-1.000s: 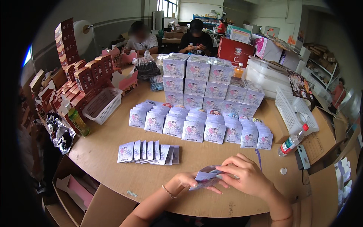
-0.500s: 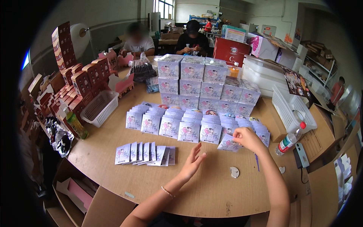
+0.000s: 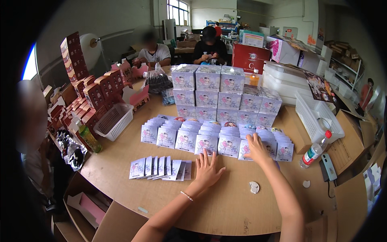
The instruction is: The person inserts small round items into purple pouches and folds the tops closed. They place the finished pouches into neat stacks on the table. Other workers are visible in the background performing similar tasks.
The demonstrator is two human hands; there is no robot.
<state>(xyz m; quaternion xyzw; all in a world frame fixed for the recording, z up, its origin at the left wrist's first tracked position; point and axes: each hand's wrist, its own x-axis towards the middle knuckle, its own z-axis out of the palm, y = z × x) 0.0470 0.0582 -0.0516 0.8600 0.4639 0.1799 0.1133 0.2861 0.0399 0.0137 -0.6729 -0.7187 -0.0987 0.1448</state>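
Several rows of flat lilac packets (image 3: pixel 186 141), printed with a pink heart and figures, stand across the table. My right hand (image 3: pixel 259 151) reaches over the front of a row right of the middle; its fingers are apart and rest on a lilac packet (image 3: pixel 244 149). My left hand (image 3: pixel 207 172) is open, with spread fingers, its fingertips close to the foot of the middle rows. It holds nothing. To its left lies a fanned group of similar packets (image 3: pixel 138 168). A small round silvery-white disc (image 3: pixel 254 187) lies near my right forearm.
Behind the packets rises a stack of lilac boxes (image 3: pixel 207 78). A white basket (image 3: pixel 115 121) and green bottle (image 3: pixel 89 138) stand left. At right are a red-capped bottle (image 3: pixel 315 150), a phone (image 3: pixel 328 167) and a white basket (image 3: pixel 318 115). Two people sit across the table.
My right hand has brought the pinched, tilted packet up against the row, and its fingers have spread. My left hand has lowered toward the table in front of the rows. The view has shifted slightly.
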